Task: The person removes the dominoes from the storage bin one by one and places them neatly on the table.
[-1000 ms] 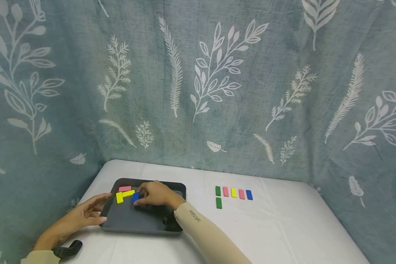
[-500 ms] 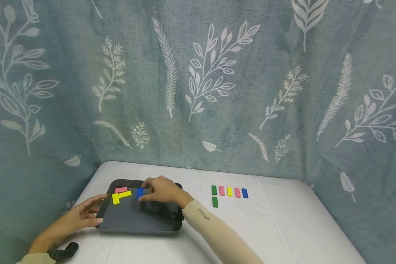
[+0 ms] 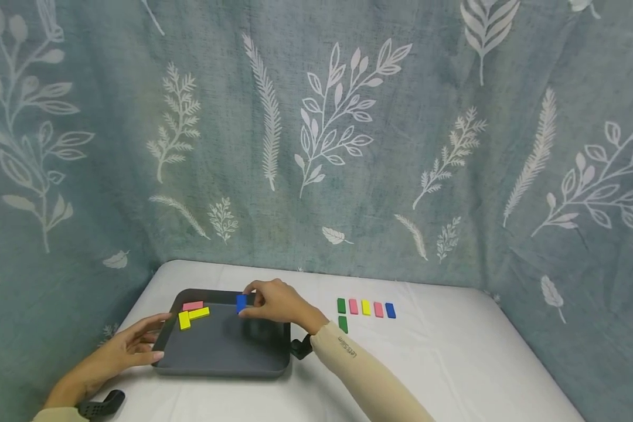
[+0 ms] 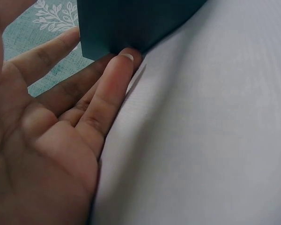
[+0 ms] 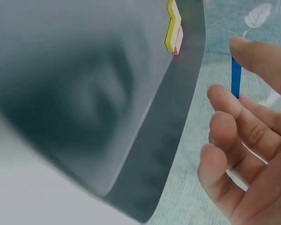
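Observation:
My right hand [image 3: 282,302] pinches a blue rectangular block [image 3: 241,303] between thumb and fingertips, over the back right part of a dark grey tray [image 3: 218,354]. In the right wrist view the blue block [image 5: 236,77] stands edge-on between the thumb and a finger. At the tray's left side rests my left hand [image 3: 117,353], its fingers spread and loosely bent; the left wrist view has fingertips right at the tray wall [image 4: 131,28]. Inside the tray's back left corner lie a pink block [image 3: 193,306] and two yellow blocks, one slanted [image 3: 199,313] and one upright in view [image 3: 184,320].
On the white tablecloth [image 3: 401,363], right of the tray, several blocks form a row: green [image 3: 341,305], pink [image 3: 353,306], yellow [image 3: 366,307], pink [image 3: 378,309] and blue [image 3: 391,310]. Another green block [image 3: 343,324] lies in front. A leaf-patterned curtain [image 3: 295,146] surrounds the table.
My right hand has lifted the blue block away from the yellow blocks and carried it rightward across the tray. The left hand stays at the tray's left side. The head view has shifted slightly.

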Action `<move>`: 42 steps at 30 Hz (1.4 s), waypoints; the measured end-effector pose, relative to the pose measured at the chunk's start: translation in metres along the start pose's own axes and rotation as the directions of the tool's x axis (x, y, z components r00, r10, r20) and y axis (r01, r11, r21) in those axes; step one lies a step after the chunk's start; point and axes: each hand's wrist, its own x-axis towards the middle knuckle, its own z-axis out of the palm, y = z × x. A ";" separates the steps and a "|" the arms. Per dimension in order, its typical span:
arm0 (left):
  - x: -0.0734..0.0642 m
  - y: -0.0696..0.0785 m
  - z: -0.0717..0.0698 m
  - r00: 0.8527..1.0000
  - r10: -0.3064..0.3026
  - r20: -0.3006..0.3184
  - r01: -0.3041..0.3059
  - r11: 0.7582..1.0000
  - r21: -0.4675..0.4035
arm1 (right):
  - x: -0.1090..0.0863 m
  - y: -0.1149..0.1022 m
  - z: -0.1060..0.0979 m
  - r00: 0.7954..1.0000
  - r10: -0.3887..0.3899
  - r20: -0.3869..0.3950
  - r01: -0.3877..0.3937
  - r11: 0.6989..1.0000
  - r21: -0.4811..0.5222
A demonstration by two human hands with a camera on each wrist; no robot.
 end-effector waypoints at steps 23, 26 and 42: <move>0.002 0.000 0.001 1.000 -0.018 -0.016 0.019 1.000 0.019 | -0.051 0.050 -0.020 0.991 0.045 -0.126 -0.040 0.998 0.042; 0.001 0.000 0.002 1.000 -0.014 -0.007 0.014 1.000 0.017 | -0.058 0.057 -0.021 0.987 0.051 -0.150 -0.045 0.998 0.037; 0.001 0.002 0.000 1.000 0.019 0.020 -0.019 1.000 -0.001 | -0.111 0.096 -0.034 0.972 0.114 -0.205 -0.101 0.992 0.073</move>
